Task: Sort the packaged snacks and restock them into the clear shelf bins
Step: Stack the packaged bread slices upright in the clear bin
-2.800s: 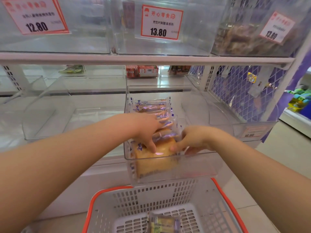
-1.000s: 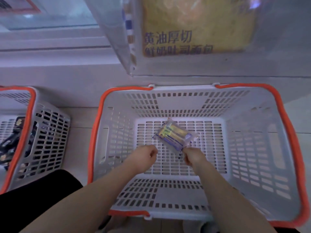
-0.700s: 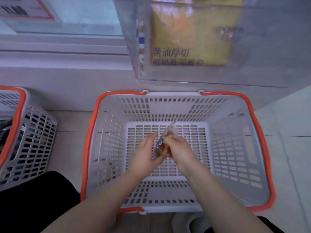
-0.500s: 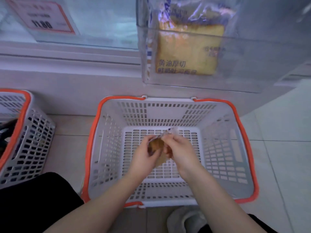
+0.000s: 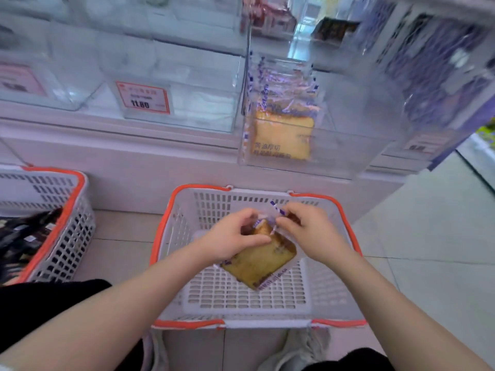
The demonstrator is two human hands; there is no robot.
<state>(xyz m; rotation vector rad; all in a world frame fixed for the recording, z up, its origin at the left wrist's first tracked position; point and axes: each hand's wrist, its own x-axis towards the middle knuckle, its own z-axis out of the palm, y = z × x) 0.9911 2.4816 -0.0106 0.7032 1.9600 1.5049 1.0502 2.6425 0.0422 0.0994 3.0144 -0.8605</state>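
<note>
We can't read the red-framed price tag (image 5: 143, 98) beyond its digits; motion blur. Top of the bread packet (image 5: 261, 257) is hidden under both hands. Left basket (image 5: 44, 223) is cut by the frame edge, its dark contents unidentifiable. Upper shelf items are smeared.

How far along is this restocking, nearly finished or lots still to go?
Partly done. The clear bin above already holds a row of bread packs. In hand: the left hand and right hand hold one more bread pack over the centre basket, which looks otherwise empty. Left: the left basket has dark packets, and neighbouring bins look empty.
</note>
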